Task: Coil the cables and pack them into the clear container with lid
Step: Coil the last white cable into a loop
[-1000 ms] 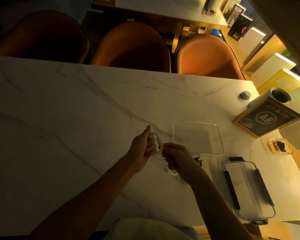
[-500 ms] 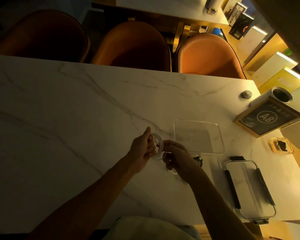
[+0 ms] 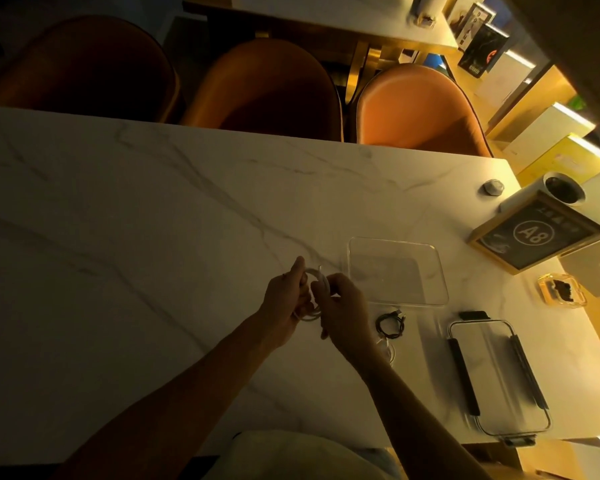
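Note:
A white cable [image 3: 315,281] is wound into a small loop between both hands, just above the marble table [image 3: 153,254]. My left hand [image 3: 284,299] grips the loop's left side. My right hand [image 3: 343,306] pinches its right side, with a short cable end sticking up. The clear container [image 3: 397,271] stands empty to the right of my hands. A small coiled black cable [image 3: 390,323] lies on the table below it. Another pale cable [image 3: 388,351] shows partly under my right wrist. The clear lid [image 3: 497,375] with dark side clips lies at the lower right.
A framed "A8" sign [image 3: 534,237], a white cup [image 3: 563,194] and a small round knob [image 3: 492,188] sit at the table's right end. An amber ashtray [image 3: 561,291] lies near them. Three orange chairs [image 3: 267,84] line the far edge.
My right hand has risen from below the loop up to its right side, closer to my left hand. The black cable, earlier mostly hidden by that hand, now shows.

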